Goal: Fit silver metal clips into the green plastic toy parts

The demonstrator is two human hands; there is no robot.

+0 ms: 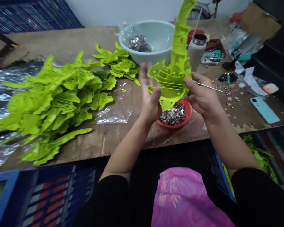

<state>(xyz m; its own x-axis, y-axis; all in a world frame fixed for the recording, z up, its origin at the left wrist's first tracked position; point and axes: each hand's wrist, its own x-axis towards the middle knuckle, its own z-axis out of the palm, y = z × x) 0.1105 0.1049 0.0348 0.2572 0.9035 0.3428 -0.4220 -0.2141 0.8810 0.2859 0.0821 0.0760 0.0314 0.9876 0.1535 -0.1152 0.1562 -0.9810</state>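
I hold a lime-green plastic toy sword half point(177, 60) upright above a small red bowl point(188, 114) of tiny metal screws. My right hand point(202, 96) grips its hilt edge and also pinches a thin metal screwdriver point(209, 86) that points right. My left hand point(149, 96) is at the hilt's left edge, thumb touching it, fingers stretched upward and blurred.
A large heap of the same green parts point(56, 97) covers the left of the wooden table point(104, 138). Behind stand a pale bowl point(153, 39) with a bag of screws, a steel bottle point(197, 50), a teal phone point(264, 109) and scattered screws. Blue crates point(38, 195) sit below left.
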